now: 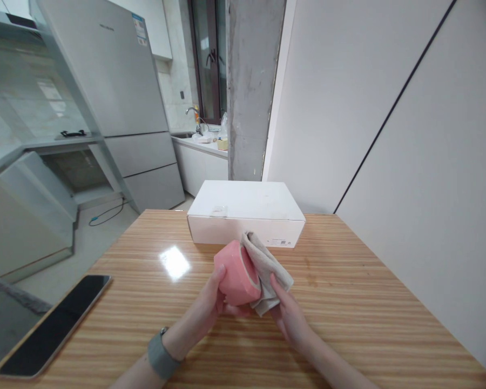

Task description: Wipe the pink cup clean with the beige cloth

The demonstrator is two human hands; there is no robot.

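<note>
While my left hand [215,297] grips the pink cup [237,273], my right hand [285,310] presses the cloth [263,267] into it; wiping is underway, unfinished.

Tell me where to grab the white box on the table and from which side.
Grip the white box by its two short ends, coming from above. Its lid is broad and flat, too wide for one hand, and both ends look free; the cup and cloth sit before its front.

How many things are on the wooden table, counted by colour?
Pink: 1, the cup in the left hand
Beige: 1, the cloth in the right hand
White: 1, the box
Black: 1, the phone
Total: 4
</note>
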